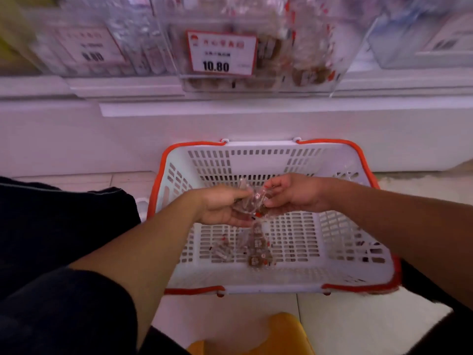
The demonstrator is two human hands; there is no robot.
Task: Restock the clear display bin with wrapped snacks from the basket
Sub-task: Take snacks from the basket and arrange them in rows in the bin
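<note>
A white basket (256, 160) with orange handles sits on the floor below the shelf. Several wrapped snacks (256, 248) in clear wrappers lie on its slotted bottom. Over the basket, my left hand (222, 208) and my right hand (294, 194) meet and both hold a small bunch of wrapped snacks (252, 201). Above, the clear display bin (258, 47) hangs at the shelf front, with brown snacks inside and a price tag reading 10.80 (221, 53).
Other clear bins (84, 42) flank the display bin on the left and on the right (422, 34). A white shelf ledge (230, 108) runs between bin and basket. A yellow stool (279, 334) sits under me, and my dark-clothed knee (51, 252) is at left.
</note>
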